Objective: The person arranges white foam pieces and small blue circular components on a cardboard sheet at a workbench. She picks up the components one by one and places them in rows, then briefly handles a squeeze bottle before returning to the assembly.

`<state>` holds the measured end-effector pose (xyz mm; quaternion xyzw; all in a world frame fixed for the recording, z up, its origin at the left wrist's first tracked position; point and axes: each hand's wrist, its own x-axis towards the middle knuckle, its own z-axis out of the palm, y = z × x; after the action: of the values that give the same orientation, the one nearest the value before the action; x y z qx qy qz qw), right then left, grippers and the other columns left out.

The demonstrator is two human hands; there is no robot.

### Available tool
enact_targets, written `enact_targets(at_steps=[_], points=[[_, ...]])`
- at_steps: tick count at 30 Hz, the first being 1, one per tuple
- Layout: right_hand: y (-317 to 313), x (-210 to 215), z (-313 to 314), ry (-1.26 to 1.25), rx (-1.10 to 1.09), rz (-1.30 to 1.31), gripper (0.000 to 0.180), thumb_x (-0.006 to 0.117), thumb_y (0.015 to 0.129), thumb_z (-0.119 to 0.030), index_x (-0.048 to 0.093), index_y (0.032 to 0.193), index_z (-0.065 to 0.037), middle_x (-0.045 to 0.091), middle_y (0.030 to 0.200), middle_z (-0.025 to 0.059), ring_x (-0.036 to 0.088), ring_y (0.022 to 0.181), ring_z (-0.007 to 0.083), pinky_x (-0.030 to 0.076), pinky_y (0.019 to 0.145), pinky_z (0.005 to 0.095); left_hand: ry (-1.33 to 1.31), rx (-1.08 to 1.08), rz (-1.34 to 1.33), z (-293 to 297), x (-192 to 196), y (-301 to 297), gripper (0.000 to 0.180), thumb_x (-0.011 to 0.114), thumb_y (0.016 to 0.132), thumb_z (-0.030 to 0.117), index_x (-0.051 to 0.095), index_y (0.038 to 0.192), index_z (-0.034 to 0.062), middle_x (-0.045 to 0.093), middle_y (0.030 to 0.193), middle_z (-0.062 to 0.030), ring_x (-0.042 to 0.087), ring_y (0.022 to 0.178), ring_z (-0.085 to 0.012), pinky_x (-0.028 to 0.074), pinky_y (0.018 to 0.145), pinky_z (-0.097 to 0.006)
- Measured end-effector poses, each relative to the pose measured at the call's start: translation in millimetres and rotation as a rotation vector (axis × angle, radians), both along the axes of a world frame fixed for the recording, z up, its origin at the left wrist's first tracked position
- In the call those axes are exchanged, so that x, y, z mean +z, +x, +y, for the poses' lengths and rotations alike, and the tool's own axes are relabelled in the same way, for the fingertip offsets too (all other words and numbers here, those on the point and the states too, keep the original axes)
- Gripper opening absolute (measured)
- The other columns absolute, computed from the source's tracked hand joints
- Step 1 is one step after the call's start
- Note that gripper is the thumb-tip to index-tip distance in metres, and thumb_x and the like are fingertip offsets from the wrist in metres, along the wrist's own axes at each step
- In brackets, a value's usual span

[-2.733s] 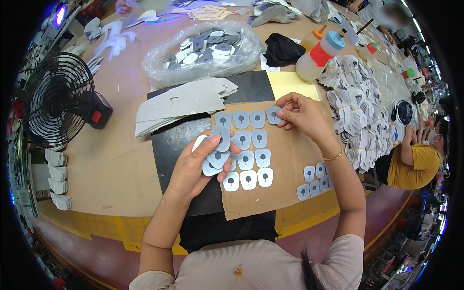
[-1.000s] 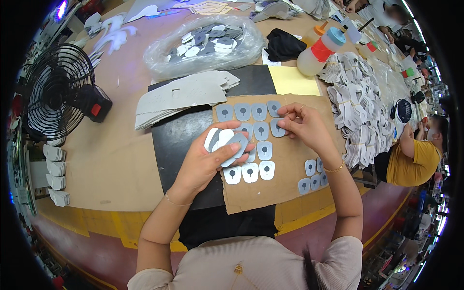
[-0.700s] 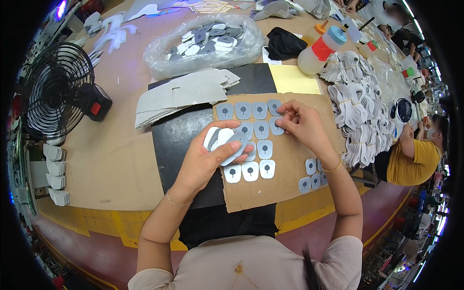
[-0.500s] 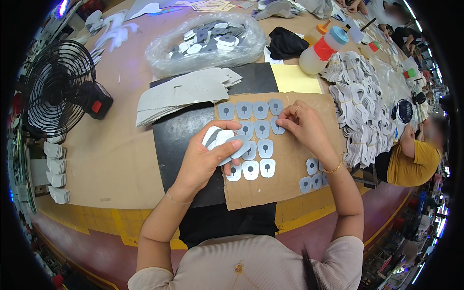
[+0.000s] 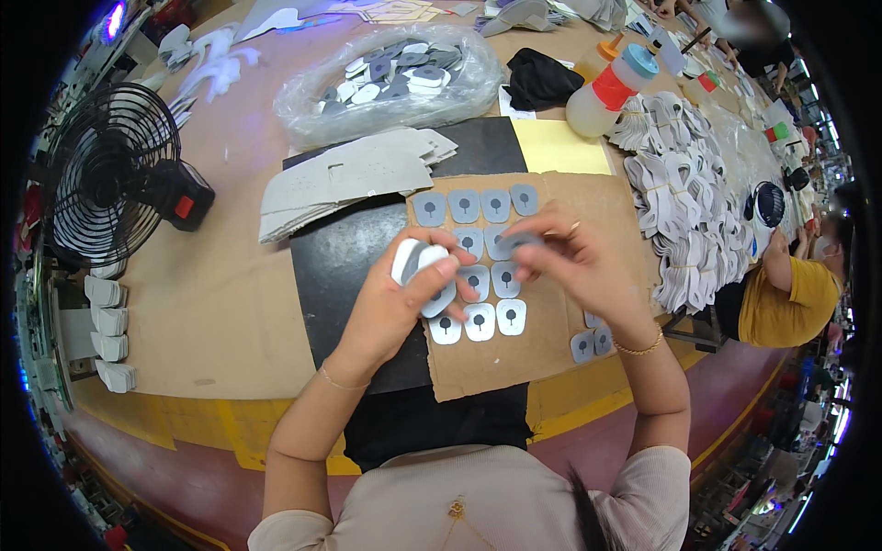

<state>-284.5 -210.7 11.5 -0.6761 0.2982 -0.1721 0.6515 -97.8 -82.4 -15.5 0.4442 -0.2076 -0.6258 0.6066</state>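
My left hand [image 5: 377,308] is closed around a small stack of rounded, roughly square pads [image 5: 418,266], white and grey, with the thumb on top. My right hand [image 5: 593,271] is blurred by motion, pinching a single dark grey pad [image 5: 522,242] tilted above the cardboard sheet [image 5: 588,216]. On the sheet, rows of similar light grey pads, each with a dark tree-like mark, lie flat; one is the top-row pad [image 5: 464,207]. Beneath my right wrist sits a smaller group of pads [image 5: 582,346], partly hidden by the arm.
A clear plastic bag [image 5: 303,110] of loose pads stands behind. Grey cut sheets [image 5: 340,179] rest on a black mat [image 5: 322,294]. Farther right are a bottle [image 5: 602,101] and bundled white pieces [image 5: 680,202]. A black fan [image 5: 115,174] stands left; a person in yellow [image 5: 781,303] sits right.
My right hand has lifted a pad off the end of the second row and moved slightly toward me. In my left hand, the jutting pad now sits closer to the stack.
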Motion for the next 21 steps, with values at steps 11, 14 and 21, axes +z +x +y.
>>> enact_targets(at_steps=[11, 14, 21], points=[[-33, -15, -11, 0.037, -0.096, 0.397, 0.015, 0.068, 0.089, -0.008, 0.060, 0.098, 0.001, 0.065, 0.076, 0.0025, 0.065, 0.067, 0.0070, 0.050, 0.057, 0.0200, 0.027, -0.001, 0.242, -1, 5, 4, 0.043, 0.056, 0.095, 0.013, 0.040, 0.134, 0.0011, 0.055, 0.125, -0.0271, 0.059, 0.115, -0.0376, 0.058, 0.088, -0.043], [-32, -18, -11, 0.037, -0.080, 0.409, 0.015, 0.069, 0.088, -0.009, 0.060, 0.095, 0.000, 0.065, 0.075, 0.0020, 0.064, 0.064, 0.0066, 0.049, 0.055, 0.0195, 0.040, -0.022, 0.184, -1, 7, 3, 0.041, 0.056, 0.096, 0.013, 0.041, 0.132, 0.0018, 0.058, 0.120, -0.0256, 0.062, 0.111, -0.0364, 0.061, 0.083, -0.041], [-27, -19, -14, -0.031, -0.075, 0.480, 0.017, 0.070, 0.087, -0.009, 0.058, 0.095, 0.001, 0.063, 0.072, 0.0008, 0.064, 0.061, 0.0071, 0.048, 0.052, 0.0198, 0.037, -0.011, 0.125, -2, 2, 2, 0.035, 0.056, 0.096, 0.012, 0.044, 0.127, 0.0021, 0.061, 0.115, -0.0231, 0.064, 0.108, -0.0337, 0.062, 0.079, -0.039]])
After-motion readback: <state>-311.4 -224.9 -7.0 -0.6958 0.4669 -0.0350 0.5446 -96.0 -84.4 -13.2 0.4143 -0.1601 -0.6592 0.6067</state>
